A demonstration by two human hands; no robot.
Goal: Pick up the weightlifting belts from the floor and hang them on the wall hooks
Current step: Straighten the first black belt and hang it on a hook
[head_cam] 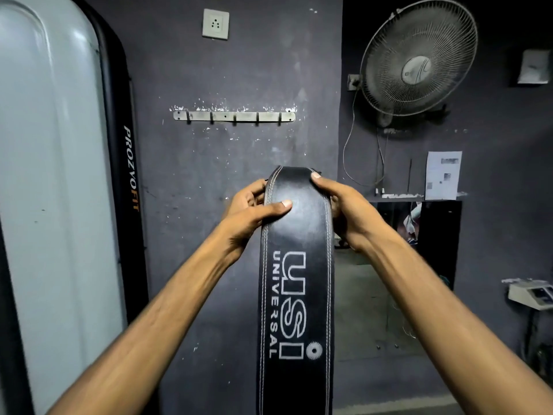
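A black leather weightlifting belt (pixel 296 295) with white stitching and "USI UNIVERSAL" lettering hangs in front of me, its top folded over at chest height. My left hand (pixel 251 214) grips its left edge, thumb across the front. Gripping the right edge is my right hand (pixel 347 211), fingers curled over the top. A metal rail of wall hooks (pixel 234 116) is fixed to the dark wall above and slightly left of the belt; nothing hangs on it. The belt's lower end runs out of view.
A tall pale machine panel with a black "PROZVOFIT" frame (pixel 128 169) stands at the left. A wall fan (pixel 417 59) and its cable hang at the right. A socket (pixel 215 23) sits above the hooks. A paper notice (pixel 443 175) and small device (pixel 531 293) are at right.
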